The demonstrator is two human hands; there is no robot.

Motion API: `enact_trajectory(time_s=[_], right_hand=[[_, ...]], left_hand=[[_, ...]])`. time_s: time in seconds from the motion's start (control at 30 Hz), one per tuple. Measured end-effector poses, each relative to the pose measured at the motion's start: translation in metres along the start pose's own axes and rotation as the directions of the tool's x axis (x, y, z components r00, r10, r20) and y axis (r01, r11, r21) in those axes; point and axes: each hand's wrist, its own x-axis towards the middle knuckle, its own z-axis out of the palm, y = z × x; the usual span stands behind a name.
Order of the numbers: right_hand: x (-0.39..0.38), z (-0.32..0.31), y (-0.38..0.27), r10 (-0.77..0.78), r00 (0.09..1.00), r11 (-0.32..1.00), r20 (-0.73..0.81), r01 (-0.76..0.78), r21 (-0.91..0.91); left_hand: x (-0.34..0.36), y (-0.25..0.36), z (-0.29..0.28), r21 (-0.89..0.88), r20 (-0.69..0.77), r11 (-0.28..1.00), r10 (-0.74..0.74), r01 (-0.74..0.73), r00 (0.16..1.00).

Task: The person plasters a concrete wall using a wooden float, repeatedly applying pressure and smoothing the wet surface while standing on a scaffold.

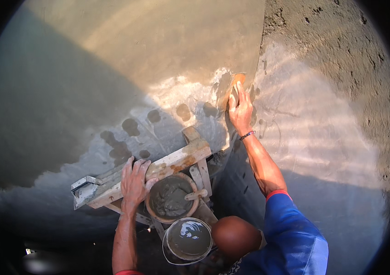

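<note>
My right hand point(241, 110) is raised to the wall corner, its fingers closed on an orange flat pad point(238, 79) pressed to the plaster. Whether the pad is a sponge or a float, I cannot tell. Lower down, my left hand point(134, 183) lies with fingers spread over a pale wooden beam point(176, 161) of a trestle. Just right of that hand, a round orange-rimmed tub point(191, 212) holds grey cement paste point(171, 197). A tool with a pale handle point(196, 195) lies across the tub's right rim.
A bucket point(188, 240) of grey liquid with a wire handle stands below the tub. A grey metal piece point(85, 189) sits at the beam's left end. The left wall point(89, 91) is smooth with wet dark spots; the right wall point(332, 46) is rough higher up.
</note>
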Motion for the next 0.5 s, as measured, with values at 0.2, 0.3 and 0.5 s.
enact_trajectory(time_s=[0.2, 0.3, 0.5], right_hand=[[-0.007, -0.026, -0.020, -0.007, 0.992, 0.993, 0.123, -0.007, 0.118], [0.127, -0.048, -0.038, -0.028, 1.000, 0.995, -0.009, 0.029, 0.094], [0.036, -0.005, -0.038, 0.119, 0.981, 0.993, 0.152, -0.115, -0.033]], left_hand=[[-0.008, -0.010, -0.002, 0.025, 0.017, 0.999, -0.034, 0.033, 0.999], [-0.008, -0.005, -0.003, 0.014, -0.005, 1.000, -0.002, 0.002, 1.000], [-0.003, 0.001, -0.001, -0.015, -0.003, 1.000, -0.015, 0.015, 1.000]])
